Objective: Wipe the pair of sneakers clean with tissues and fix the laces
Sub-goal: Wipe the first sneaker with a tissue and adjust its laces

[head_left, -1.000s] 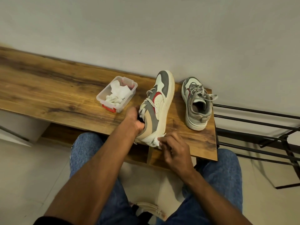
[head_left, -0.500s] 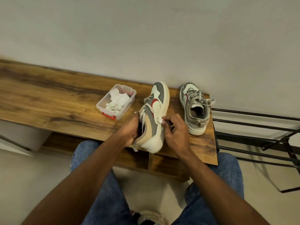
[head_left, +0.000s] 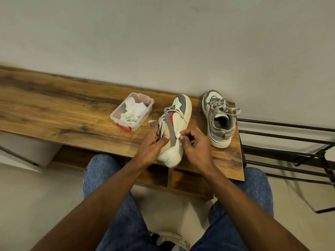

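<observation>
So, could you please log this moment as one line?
left hand: holds tilted sneaker | right hand: pinches tissue on its side | second sneaker: upright, untouched

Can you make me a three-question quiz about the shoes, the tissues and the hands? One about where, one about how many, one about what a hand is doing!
1. Where is the clear box of tissues?
A. left of both sneakers
B. on the floor
C. inside a sneaker

2. How many sneakers are on the bench?
A. one
B. two
C. four

3. What is the right hand doing?
A. resting flat
B. pinching a small tissue wad against the tilted sneaker
C. lifting the box

Answers: 1 A, the box sits leftmost; 2 B, the tilted one and an upright sneaker; 3 B, white wad shows at its fingertips.
</observation>
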